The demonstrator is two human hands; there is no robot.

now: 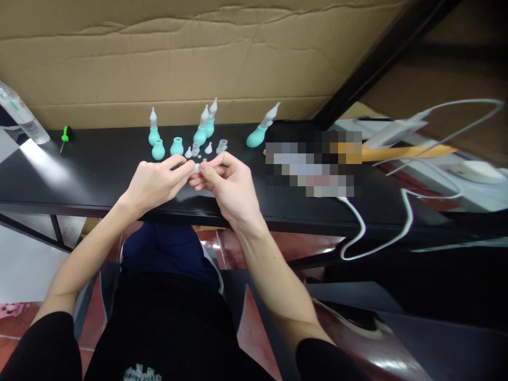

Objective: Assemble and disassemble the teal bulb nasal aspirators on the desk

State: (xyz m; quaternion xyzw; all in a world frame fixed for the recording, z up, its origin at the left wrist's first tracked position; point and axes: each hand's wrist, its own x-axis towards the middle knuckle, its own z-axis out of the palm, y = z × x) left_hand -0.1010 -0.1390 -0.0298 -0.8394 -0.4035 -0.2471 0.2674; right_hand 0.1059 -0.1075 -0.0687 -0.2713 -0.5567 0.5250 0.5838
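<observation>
My left hand (156,182) and my right hand (232,182) meet over the front of the black table. Between their fingertips they pinch a small whitish translucent piece (197,168), mostly covered by the fingers. Just beyond lie loose parts: a white nozzle tip (208,148), another white tip (188,153) and clear plastic connectors (222,146). Two turquoise bulbs without tops, one (158,150) left of the other (177,146), stand behind my left hand. Several bulbs with white nozzles attached, such as a nasal aspirator (153,129), stand behind them; one aspirator (262,127) leans at the right.
A green-handled screwdriver (65,136) and a clear bottle (26,116) are at the left. Cardboard (190,63) walls the table's back. At the right lie a blurred-out object (311,169), a white cable (359,238) and a yellow strip (408,153).
</observation>
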